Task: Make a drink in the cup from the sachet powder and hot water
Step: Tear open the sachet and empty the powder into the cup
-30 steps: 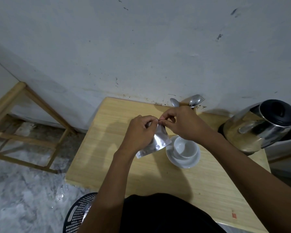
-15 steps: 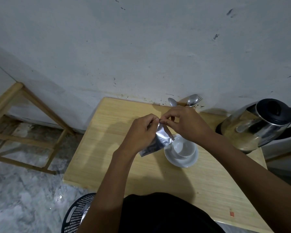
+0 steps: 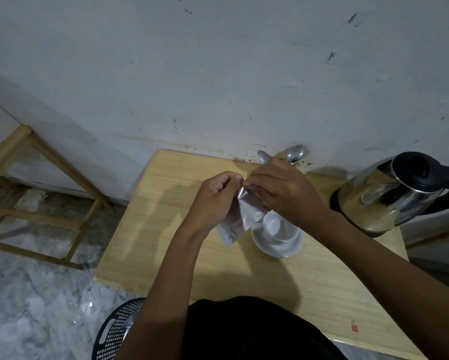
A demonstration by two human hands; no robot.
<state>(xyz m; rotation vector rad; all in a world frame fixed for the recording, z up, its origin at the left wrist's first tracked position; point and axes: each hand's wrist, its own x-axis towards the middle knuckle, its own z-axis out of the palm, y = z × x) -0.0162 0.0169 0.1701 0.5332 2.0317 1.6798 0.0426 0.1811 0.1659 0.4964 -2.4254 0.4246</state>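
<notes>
Hands: left hand [image 3: 214, 197] and right hand [image 3: 280, 189] are pinching the sachet [image 3: 241, 216] top.
Axis: sachet is hanging down-left, just beside the cup [image 3: 277, 224].

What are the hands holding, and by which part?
Both the left hand and right hand pinch the silver sachet at its top edge.

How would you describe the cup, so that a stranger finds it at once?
On the wooden table, left of the steel kettle, stands a white saucer. The white cup sits on it, under the right hand: the only crockery there.
</notes>
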